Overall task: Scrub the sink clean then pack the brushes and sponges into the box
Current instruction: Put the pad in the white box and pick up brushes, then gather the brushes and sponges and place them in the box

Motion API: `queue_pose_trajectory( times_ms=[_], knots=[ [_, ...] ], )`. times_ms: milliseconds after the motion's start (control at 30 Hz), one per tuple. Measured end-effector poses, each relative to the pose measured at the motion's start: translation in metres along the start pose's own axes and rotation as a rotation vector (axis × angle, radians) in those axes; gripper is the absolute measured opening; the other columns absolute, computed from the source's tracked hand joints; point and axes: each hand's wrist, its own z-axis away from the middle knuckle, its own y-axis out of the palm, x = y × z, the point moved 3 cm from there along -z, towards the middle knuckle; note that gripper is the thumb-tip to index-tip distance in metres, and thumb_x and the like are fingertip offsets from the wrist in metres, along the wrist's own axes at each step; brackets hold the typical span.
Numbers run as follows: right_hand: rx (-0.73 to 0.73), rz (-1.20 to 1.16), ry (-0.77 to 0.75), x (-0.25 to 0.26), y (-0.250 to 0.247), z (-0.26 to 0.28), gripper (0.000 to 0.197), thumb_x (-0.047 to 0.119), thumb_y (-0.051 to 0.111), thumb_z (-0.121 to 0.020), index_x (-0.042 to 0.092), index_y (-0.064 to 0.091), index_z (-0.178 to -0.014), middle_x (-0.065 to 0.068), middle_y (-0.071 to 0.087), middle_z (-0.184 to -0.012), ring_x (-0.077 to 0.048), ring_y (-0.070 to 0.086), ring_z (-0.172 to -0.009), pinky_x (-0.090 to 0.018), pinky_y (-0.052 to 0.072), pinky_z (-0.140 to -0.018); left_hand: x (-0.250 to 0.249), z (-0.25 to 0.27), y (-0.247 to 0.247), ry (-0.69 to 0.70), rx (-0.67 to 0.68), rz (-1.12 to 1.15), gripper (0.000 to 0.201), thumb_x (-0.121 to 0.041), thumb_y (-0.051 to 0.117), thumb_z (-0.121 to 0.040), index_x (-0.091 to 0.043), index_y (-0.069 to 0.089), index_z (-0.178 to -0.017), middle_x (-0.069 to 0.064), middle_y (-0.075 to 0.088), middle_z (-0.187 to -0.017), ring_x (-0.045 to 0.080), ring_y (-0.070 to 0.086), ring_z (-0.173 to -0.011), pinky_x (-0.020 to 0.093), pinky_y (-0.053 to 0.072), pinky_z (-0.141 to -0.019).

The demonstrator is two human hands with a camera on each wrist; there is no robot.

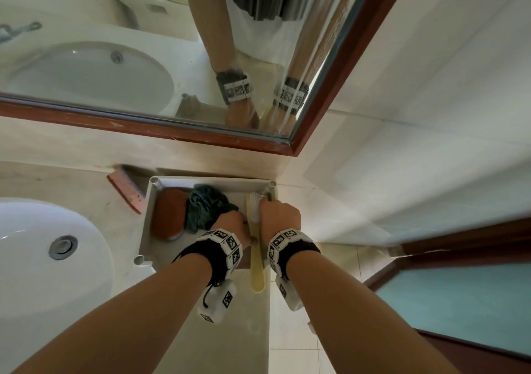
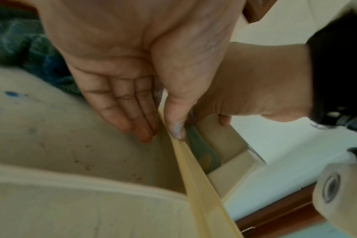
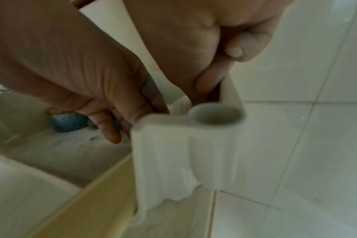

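A grey box (image 1: 207, 178) stands on the counter right of the white sink (image 1: 34, 253). A yellow brush (image 1: 257, 270) with white bristles lies along the box's right side, its handle sticking out over the near rim. My left hand (image 1: 240, 227) pinches the handle (image 2: 200, 193) between thumb and straight fingers. My right hand (image 1: 277, 211) is curled over the brush head by the right wall, with bristles (image 3: 179, 104) showing under the palm. An orange sponge (image 1: 169, 215) and a dark teal cloth (image 1: 204, 207) lie in the box. A green handle (image 2: 202, 154) lies under the yellow one.
A pink sponge (image 1: 126, 192) leans on the counter against the box's left outer wall. A mirror (image 1: 143, 57) with a brown frame runs along the back wall. White tiles (image 1: 431, 115) and a door (image 1: 459, 301) lie to the right. The box's corner post (image 3: 216, 116) is beside my right hand.
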Motion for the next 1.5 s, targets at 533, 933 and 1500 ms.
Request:
queue_pose_trajectory(
  times_ms=[533, 933, 1500],
  knots=[
    [-0.236, -0.194, 0.022, -0.017, -0.074, 0.065, 0.031, 0.041, 0.043, -0.095, 0.021, 0.059, -0.113, 0.000, 0.061, -0.107, -0.023, 0.062, -0.096, -0.035, 0.051, -0.077, 0.007, 0.069, -0.105, 0.272, -0.219, -0.200, 0.018, -0.026, 0.046, -0.096, -0.023, 0.056, -0.111, 0.000, 0.062, -0.113, 0.023, 0.059, -0.103, 0.035, 0.049, -0.089],
    [-0.340, -0.170, -0.018, -0.002, -0.163, 0.141, 0.035, 0.044, 0.041, -0.097, 0.024, 0.059, -0.120, 0.003, 0.058, -0.125, -0.019, 0.057, -0.112, -0.033, 0.045, -0.088, 0.027, 0.175, -0.207, 0.269, -0.481, -0.358, 0.034, -0.041, 0.040, -0.098, -0.027, 0.050, -0.128, 0.001, 0.055, -0.129, 0.024, 0.055, -0.116, 0.042, 0.047, -0.095],
    [-0.537, -0.173, -0.406, 0.203, -0.276, 0.207, 0.028, 0.047, 0.046, -0.092, 0.029, 0.062, -0.106, 0.004, 0.065, -0.111, -0.020, 0.062, -0.099, -0.034, 0.051, -0.083, 0.194, 0.397, -0.307, -0.134, -0.780, -0.357, 0.034, -0.047, 0.045, -0.095, -0.030, 0.058, -0.122, -0.002, 0.061, -0.125, 0.023, 0.059, -0.114, 0.038, 0.047, -0.090]
  ],
)
